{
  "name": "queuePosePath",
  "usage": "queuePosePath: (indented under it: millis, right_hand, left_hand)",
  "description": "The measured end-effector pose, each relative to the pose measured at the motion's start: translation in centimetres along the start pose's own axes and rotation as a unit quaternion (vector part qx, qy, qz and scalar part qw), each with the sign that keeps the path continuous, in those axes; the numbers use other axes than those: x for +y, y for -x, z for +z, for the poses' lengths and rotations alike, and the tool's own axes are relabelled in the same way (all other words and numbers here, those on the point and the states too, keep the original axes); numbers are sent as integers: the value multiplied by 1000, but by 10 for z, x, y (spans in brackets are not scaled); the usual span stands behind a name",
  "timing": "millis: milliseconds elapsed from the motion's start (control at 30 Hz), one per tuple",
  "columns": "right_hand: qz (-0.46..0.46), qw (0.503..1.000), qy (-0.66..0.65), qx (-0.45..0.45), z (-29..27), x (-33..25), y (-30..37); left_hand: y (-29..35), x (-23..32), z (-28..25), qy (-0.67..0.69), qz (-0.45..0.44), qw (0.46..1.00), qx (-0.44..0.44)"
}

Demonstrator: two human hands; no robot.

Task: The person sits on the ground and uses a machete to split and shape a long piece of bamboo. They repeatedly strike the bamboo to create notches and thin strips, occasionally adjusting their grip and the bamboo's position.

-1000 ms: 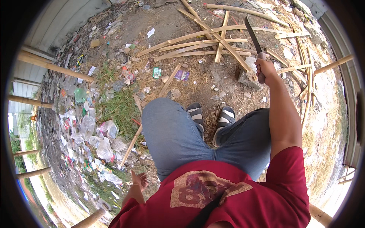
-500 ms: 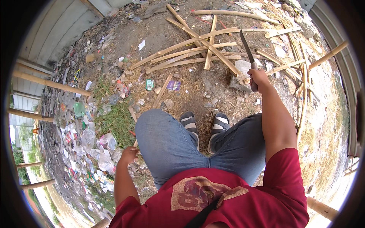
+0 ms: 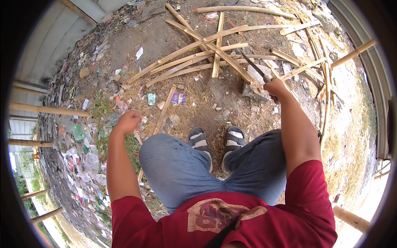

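My right hand [image 3: 276,89] is closed around the handle of a long-bladed knife [image 3: 255,68], its dark blade pointing up and to the left. Just left of that hand is a rough stone block [image 3: 255,92], with the near end of a split bamboo strip [image 3: 235,64] on it. My left hand [image 3: 129,122] hovers beyond my left knee, fingers curled into a loose fist, with nothing seen sticking out of it. Close to its right lies a short bamboo strip [image 3: 164,108], partly hidden by the knee. A narrower strip [image 3: 137,137] shows just below the hand.
Several split bamboo strips [image 3: 182,52] lie crossed on the ground ahead, more at the right [image 3: 304,69]. Plastic litter [image 3: 92,163] and grass cover the left side. Bamboo poles [image 3: 53,109] jut in from the left, and another pole [image 3: 353,54] from the right.
My left hand has risen from beside my left thigh to beyond the knee. The right hand has dropped slightly with the knife, whose blade now tilts further left. The view has shifted a little.
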State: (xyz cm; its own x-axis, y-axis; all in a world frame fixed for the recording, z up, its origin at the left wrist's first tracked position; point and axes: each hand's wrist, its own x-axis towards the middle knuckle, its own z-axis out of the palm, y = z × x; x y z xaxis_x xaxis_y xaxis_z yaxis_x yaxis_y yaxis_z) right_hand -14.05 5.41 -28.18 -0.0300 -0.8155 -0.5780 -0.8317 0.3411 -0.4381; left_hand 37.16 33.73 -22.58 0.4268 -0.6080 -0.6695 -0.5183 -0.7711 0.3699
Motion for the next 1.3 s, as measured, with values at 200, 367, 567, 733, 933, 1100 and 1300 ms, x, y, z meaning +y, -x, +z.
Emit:
queuePosePath:
  millis: [200, 367, 567, 733, 933, 1100, 1300]
  right_hand:
    - [-16, 985, 164, -49, -2, -37, 30]
    - [-34, 958, 256, -125, -14, -54, 66]
    - [-80, 973, 203, -74, -18, -57, 78]
    - [-178, 956, 232, 41, -4, -99, 33]
    - [-246, 896, 339, 146, 9, -198, -7]
    - [-230, 868, 419, 135, 26, -250, -30]
    - [-264, 788, 548, 90, 18, -266, -24]
  left_hand:
    - [7, 140, -17, 107, 176, 975, 87]
    - [-51, 138, 29, 113, 210, 955, 178]
    - [-58, 118, 26, 89, 140, 986, 21]
    - [-58, 118, 19, 135, 136, 979, 75]
    - [-60, 113, 10, 93, 106, 990, 24]
    - [-59, 109, 4, 66, 61, 993, -81]
    - [-66, 104, 6, 68, 52, 992, -95]
